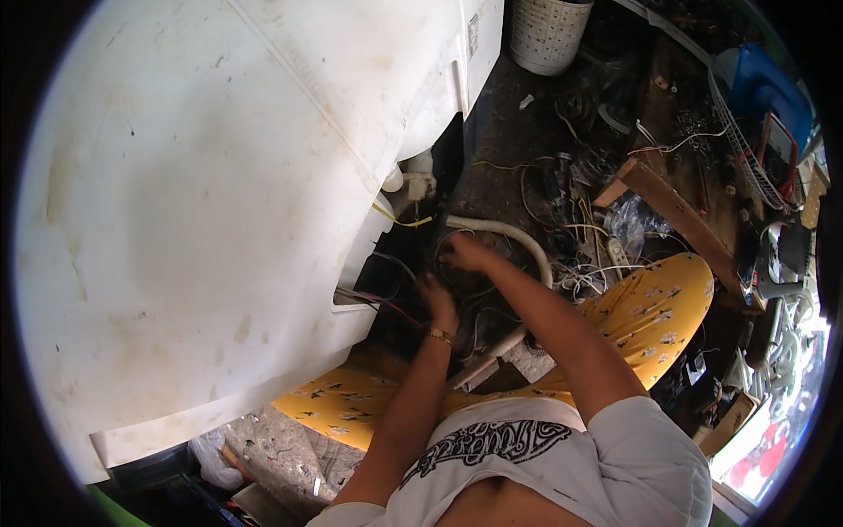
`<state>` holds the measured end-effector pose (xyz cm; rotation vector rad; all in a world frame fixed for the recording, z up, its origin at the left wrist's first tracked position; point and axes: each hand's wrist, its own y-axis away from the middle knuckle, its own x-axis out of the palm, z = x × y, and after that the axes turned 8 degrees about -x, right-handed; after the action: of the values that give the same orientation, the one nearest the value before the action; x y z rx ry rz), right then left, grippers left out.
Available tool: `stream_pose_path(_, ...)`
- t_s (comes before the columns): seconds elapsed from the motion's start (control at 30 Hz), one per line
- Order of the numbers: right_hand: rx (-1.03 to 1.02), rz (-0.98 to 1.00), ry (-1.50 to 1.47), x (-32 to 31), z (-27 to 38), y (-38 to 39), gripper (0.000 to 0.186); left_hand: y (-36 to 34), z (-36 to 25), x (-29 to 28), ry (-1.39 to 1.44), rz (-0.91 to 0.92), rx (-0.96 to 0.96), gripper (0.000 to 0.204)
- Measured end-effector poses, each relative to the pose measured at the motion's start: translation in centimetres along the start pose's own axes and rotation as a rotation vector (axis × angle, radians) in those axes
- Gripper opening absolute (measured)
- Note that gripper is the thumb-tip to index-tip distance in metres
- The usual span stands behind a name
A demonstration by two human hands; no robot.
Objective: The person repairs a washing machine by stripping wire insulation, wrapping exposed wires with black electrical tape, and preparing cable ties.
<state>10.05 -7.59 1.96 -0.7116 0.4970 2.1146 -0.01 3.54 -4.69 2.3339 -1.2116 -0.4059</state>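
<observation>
Head view: right hand [465, 252] near pale hose [518, 234]; shirt [575, 470] bears black lettering [500, 442].

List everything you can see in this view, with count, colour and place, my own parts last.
Large appliance body: one, stained white, left side
Yellow strip: one, yellow, at the appliance's open edge
Perforated basket: one, off-white, top
Thick hose: one, off-white, curving beside the right forearm
Loose wires: many, mostly white and yellow, right of the hose
Wooden piece: one, brown, right
Blue object: one, blue, upper right
Plastic bag: one, whitish, lower left
Small dark parts: too jumbled to count, upper right
Trousers: one pair, yellow floral, across the lower middle
Shirt: one, white with dark print, bottom
Bracelet: one, gold-coloured, left wrist
Hands: two, bare, centre; left, right
</observation>
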Motion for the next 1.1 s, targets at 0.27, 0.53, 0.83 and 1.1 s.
stream_pose_path(0.27, 0.082, 0.340, -0.039, -0.6, -0.3, -3.1, 0.031, 3.3, -3.8, 1.5, 0.298, 0.098, -0.379, 0.010)
stream_pose_path(0.53, 0.153, 0.442, 0.038, -1.3, 1.0, -4.9, 0.025, 2.4, -4.1, 0.4, 0.012, 0.107, -0.415, 0.019)
stream_pose_path(0.83, -0.112, 0.294, 0.072, -2.0, -1.4, -3.2, 0.030, 1.7, -3.0, 0.0, -0.060, 0.332, -0.235, 0.026)
stream_pose_path(1.1, -0.105, 0.432, 0.099, -0.8, 0.8, -4.8, 0.033, -0.9, -0.9, -0.5, 0.001, 0.076, -0.069, 0.029)
